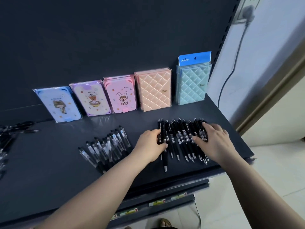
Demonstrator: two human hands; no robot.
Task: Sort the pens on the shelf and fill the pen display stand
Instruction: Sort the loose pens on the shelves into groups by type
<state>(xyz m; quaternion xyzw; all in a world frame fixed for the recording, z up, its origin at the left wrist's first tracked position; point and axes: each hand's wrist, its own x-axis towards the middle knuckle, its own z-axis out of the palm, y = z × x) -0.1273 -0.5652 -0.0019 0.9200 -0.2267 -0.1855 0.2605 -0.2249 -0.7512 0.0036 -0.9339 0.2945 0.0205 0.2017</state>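
L hand (pixel 151 144) grips black pens (pixel 179 129) at row's left; R hand (pixel 212 140) fingers flat atop.

A second pen group (pixel 107 146) lies left of the pen row (pixel 179 129) on the shelf (pixel 57 162). Notebook packs (pixel 122 95) stand behind the pen row.

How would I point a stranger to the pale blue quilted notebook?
On the dark shelf, notebooks lean in a row against the back panel. The pale blue notebook is last on the right, beside the peach notebook. Only it has a blue hanging tab on top.
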